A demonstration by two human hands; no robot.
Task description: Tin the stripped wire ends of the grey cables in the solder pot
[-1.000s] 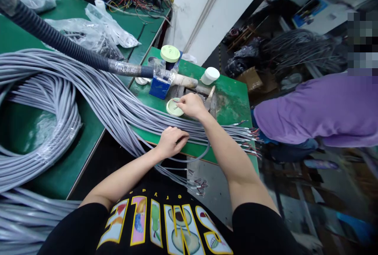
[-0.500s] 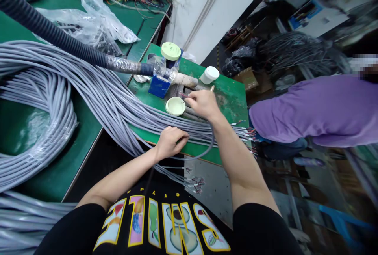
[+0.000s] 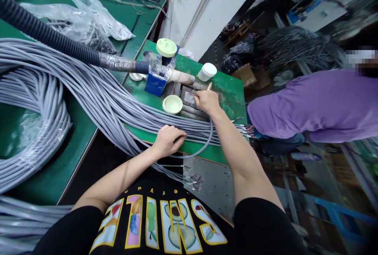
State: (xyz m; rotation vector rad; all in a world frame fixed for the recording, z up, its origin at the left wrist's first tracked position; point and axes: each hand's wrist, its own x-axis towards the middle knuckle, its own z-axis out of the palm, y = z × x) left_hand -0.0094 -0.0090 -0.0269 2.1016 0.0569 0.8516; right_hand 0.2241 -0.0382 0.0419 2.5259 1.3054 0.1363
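My right hand [image 3: 207,101] is closed around the end of a grey cable [image 3: 211,131], which loops down from it and back left past my other hand. Thin stripped wires show at its fingertips, over a square silvery surface [image 3: 189,97] in a dark metal block. My left hand [image 3: 169,140] rests at the near edge of the grey cable bundle [image 3: 141,111], half curled, with a gap between thumb and forefinger and nothing visible in it. A pale green round tub [image 3: 172,104] stands left of the block. Behind my right hand a light wooden handle [image 3: 209,86] sticks up.
A ribbed hose [image 3: 59,38] with a pale nozzle [image 3: 182,77] crosses above the cables beside a blue box [image 3: 155,84]. A white tub [image 3: 207,72] and a green-lidded container [image 3: 166,47] stand farther back. At right is a person in a purple top [image 3: 298,105].
My right hand has shifted slightly right and down, away from the metal block's middle, so the silvery surface now shows. My left hand has barely moved. The whole view has shifted a little.
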